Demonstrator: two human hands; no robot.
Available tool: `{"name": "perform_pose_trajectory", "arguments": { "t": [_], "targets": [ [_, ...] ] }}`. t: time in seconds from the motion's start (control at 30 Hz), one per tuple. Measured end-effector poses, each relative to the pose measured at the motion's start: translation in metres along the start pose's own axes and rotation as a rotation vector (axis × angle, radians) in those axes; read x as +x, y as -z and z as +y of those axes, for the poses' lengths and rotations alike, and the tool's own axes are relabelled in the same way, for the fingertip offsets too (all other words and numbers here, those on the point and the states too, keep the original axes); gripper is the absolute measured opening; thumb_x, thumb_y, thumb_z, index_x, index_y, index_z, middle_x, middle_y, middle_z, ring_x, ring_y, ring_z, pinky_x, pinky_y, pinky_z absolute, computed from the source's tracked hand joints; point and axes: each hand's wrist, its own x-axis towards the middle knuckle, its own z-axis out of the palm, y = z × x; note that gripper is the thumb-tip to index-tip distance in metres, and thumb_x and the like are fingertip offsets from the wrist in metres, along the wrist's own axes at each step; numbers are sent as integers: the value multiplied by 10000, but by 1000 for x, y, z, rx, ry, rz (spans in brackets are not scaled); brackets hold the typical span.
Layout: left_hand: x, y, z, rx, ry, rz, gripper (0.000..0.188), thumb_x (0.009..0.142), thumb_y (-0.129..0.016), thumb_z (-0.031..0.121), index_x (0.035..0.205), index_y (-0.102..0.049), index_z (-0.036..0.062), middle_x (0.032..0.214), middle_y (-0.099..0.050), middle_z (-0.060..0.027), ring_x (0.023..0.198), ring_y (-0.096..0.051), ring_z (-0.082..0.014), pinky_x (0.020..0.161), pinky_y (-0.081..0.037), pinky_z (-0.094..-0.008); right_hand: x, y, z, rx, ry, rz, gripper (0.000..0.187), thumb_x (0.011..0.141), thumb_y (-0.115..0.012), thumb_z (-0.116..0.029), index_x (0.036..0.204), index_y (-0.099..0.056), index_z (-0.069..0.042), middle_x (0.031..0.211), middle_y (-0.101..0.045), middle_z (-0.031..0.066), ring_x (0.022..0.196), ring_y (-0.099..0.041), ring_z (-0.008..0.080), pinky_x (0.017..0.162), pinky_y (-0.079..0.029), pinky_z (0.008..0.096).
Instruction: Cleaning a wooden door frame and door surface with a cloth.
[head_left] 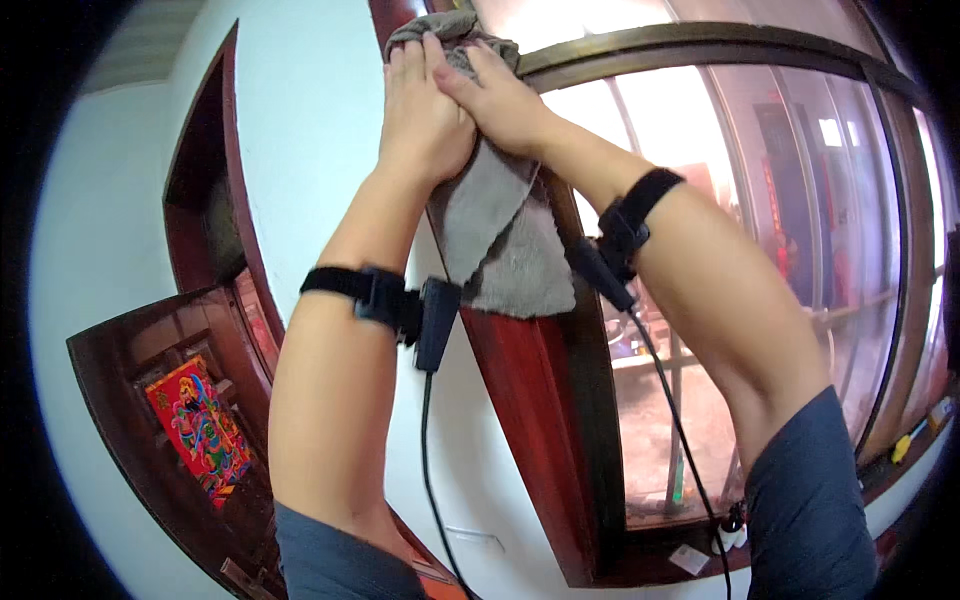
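I have the left hand (428, 125) and right hand (508, 108) flat, outstretched on the gray cloth (490, 215) against the window frame (520, 385); a dark door (150, 345) stands left of the frame.

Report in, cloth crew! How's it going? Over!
Left grip and right grip flat on cloth. Cloth against red frame, lower end hanging. Nothing seen blocking; cables dangle below.

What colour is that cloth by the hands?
The cloth is grey; it shows best in the head view.
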Motion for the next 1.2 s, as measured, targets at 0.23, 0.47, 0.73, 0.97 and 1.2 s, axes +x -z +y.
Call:
{"name": "perform_pose_trajectory", "arguments": {
  "t": [0.23, 0.47, 0.73, 0.97, 1.2],
  "targets": [
    [-173, 23, 100, -59, 58, -202, 742, 921, -536, 221, 1514, -295, -154, 1547, -314, -385, 1460, -257, -570, 1246, -158, -608, -214, -3, -37, -75, -79, -87, 917, 958, -610, -496, 1537, -249, 116, 1620, -165, 381, 1515, -179, 528, 1254, -185, 507],
    [-404, 67, 225, -289, 142, -651, 830, 825, -674, 285, 1443, -370, -179, 1451, -373, -409, 1376, -296, -640, 1209, -157, -699, -463, 10, -122, 37, -353, -334, 917, 933, -663, -377, 1565, -195, 95, 1650, -94, 357, 1524, -126, 538, 1250, -159, 532],
    [-288, 51, 170, -143, 150, -486, 817, 866, -627, 257, 1505, -314, -145, 1535, -339, -367, 1445, -267, -577, 1240, -154, -636, -348, 4, -97, -56, -320, -270, 894, 965, -630, -425, 1551, -205, 100, 1625, -137, 375, 1518, -135, 535, 1249, -172, 536],
    [-220, 33, 140, -88, 157, -126, 761, 901, -579, 273, 1501, -349, -134, 1494, -394, -360, 1409, -329, -558, 1233, -179, -623, -259, 6, -69, -44, -196, -195, 890, 948, -644, -481, 1525, -287, 95, 1619, -169, 379, 1512, -177, 525, 1248, -187, 509],
    [-460, 57, 247, -306, 137, -662, 699, 809, -647, 323, 1370, -511, -71, 1397, -476, -307, 1320, -428, -517, 1147, -231, -735, -525, -6, -107, 26, -368, -264, 895, 948, -629, -470, 1560, -247, 61, 1641, -114, 374, 1510, -169, 554, 1245, -147, 568]
  ]
}}
